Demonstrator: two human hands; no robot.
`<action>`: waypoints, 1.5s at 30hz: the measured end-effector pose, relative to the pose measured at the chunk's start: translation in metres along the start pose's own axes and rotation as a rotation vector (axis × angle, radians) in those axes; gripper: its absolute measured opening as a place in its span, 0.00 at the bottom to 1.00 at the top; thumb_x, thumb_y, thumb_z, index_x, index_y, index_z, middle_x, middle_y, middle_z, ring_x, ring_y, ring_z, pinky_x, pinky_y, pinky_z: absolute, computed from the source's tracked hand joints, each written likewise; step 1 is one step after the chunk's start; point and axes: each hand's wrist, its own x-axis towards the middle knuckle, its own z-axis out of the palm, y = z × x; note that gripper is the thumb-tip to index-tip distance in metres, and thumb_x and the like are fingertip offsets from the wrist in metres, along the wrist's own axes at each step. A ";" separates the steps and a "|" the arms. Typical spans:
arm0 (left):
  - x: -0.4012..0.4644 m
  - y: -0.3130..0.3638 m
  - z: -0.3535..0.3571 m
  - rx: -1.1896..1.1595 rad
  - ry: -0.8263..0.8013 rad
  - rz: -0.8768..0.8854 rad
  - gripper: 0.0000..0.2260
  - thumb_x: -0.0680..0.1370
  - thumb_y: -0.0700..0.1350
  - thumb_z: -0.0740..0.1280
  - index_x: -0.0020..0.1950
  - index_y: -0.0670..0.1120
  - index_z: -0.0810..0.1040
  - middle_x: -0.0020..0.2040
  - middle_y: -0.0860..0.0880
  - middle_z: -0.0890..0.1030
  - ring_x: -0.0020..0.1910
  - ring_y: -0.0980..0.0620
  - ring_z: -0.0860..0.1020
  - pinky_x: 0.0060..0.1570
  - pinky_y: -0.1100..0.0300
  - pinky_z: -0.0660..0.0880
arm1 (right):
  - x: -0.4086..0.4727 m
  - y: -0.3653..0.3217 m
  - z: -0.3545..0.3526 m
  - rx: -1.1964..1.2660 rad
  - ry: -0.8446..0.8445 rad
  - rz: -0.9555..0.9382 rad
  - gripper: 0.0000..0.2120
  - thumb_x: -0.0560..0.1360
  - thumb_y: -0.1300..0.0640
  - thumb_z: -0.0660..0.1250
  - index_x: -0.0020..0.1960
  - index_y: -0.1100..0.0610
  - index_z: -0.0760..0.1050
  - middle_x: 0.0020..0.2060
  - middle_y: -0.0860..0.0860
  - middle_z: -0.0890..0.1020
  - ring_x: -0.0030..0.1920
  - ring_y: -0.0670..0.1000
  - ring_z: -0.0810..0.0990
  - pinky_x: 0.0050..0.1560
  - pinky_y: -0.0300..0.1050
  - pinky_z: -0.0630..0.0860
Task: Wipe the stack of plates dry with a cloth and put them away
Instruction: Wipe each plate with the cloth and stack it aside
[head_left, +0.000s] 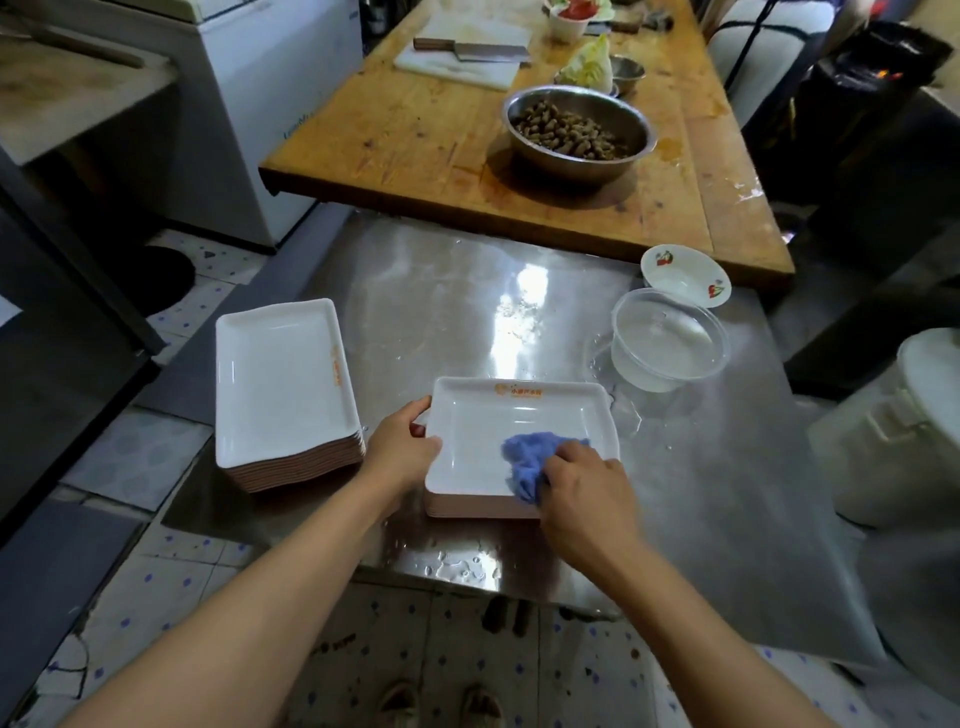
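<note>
A short stack of white rectangular plates lies in front of me on the wet steel table. My left hand grips the top plate's left rim. Inside that plate, near its front right corner, my right hand presses a crumpled blue cloth. To the left, at the table's edge, stands a taller stack of the same white plates with pinkish undersides.
A clear plastic tub and a small cherry-printed bowl stand at the right. Beyond is a wooden table with a steel bowl of brown food, a cleaver on a white board and cabbage. A white bucket stands at right.
</note>
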 end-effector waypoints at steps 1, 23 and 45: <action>-0.001 0.001 0.000 0.007 0.008 0.001 0.27 0.74 0.32 0.62 0.70 0.53 0.71 0.36 0.56 0.78 0.32 0.60 0.77 0.29 0.70 0.73 | -0.001 0.012 -0.002 -0.025 0.010 0.055 0.10 0.75 0.56 0.61 0.53 0.54 0.78 0.55 0.51 0.75 0.54 0.53 0.73 0.49 0.43 0.65; 0.000 0.001 0.002 0.235 0.019 0.071 0.25 0.75 0.35 0.59 0.70 0.54 0.70 0.48 0.45 0.81 0.41 0.50 0.77 0.34 0.64 0.71 | 0.000 0.004 0.009 0.295 0.054 -0.241 0.07 0.74 0.59 0.64 0.51 0.58 0.78 0.56 0.53 0.76 0.54 0.56 0.73 0.51 0.50 0.72; -0.040 0.004 0.081 1.172 -0.119 0.512 0.33 0.77 0.55 0.65 0.77 0.51 0.53 0.78 0.47 0.51 0.77 0.48 0.50 0.73 0.50 0.49 | -0.028 0.101 -0.036 0.662 0.221 0.332 0.11 0.68 0.71 0.62 0.40 0.61 0.81 0.38 0.57 0.79 0.40 0.52 0.75 0.36 0.38 0.62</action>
